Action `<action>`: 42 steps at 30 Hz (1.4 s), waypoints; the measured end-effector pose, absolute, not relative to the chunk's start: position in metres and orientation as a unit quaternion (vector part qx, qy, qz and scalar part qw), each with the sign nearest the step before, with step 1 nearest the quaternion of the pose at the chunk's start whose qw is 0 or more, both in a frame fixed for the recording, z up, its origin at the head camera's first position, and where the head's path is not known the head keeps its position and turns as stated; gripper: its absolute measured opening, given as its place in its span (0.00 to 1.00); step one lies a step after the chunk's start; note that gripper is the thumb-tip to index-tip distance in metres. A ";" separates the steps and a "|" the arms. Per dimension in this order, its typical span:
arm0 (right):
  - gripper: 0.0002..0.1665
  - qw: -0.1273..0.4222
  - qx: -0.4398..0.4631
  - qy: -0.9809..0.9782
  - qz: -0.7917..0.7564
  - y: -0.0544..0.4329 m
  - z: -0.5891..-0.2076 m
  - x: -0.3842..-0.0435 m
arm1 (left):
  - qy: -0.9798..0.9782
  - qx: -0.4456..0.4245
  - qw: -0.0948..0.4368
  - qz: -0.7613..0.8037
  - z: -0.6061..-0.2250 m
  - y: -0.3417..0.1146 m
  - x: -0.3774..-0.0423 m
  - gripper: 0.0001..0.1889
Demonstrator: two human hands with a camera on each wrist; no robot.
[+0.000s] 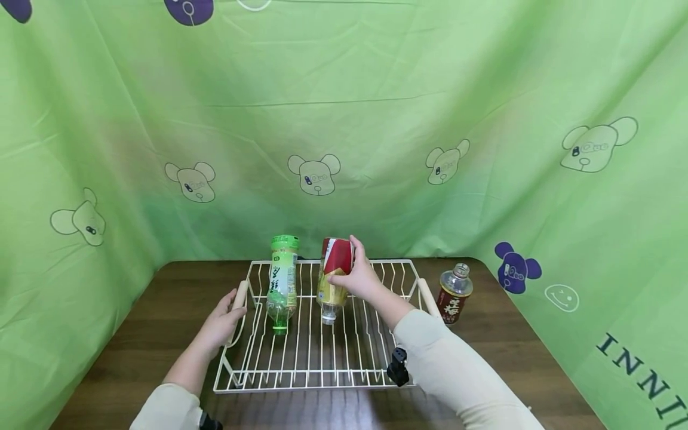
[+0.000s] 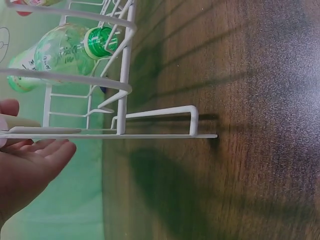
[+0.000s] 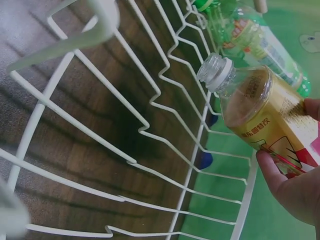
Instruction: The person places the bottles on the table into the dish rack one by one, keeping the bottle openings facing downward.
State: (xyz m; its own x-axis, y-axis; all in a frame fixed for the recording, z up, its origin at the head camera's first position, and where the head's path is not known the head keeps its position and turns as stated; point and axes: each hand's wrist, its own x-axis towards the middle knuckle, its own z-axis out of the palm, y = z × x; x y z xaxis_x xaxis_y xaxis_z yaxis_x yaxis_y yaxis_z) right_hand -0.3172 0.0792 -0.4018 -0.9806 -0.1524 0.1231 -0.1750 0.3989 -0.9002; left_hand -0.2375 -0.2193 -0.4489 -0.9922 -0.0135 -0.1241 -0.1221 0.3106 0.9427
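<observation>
A white wire rack with pale handles stands on the table. My left hand holds its left handle between thumb and fingers; the left wrist view shows the thumb on one side of it. Over the middle of the rack, my right hand grips a plastic bottle with a red and gold label, neck down. In the right wrist view the bottle's uncapped neck is near the wires. A green-labelled bottle leans neck down in the rack, to the left.
A clear bottle with a dark red label stands upright and uncapped on the wooden table, right of the rack. The rack's right handle lies close to it. A green printed cloth hangs behind and at both sides.
</observation>
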 end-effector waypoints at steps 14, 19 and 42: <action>0.64 -0.015 0.098 -0.852 0.514 0.076 -0.417 -0.322 | 0.793 -0.030 0.054 0.606 -0.449 -0.216 -0.238 0.35; 0.65 -0.029 0.096 -0.860 0.501 0.072 -0.418 -0.321 | 0.793 -0.031 0.053 0.607 -0.448 -0.216 -0.238 0.35; 0.68 -0.035 0.127 -0.870 0.476 0.070 -0.415 -0.320 | 0.785 -0.020 0.053 0.617 -0.450 -0.220 -0.237 0.35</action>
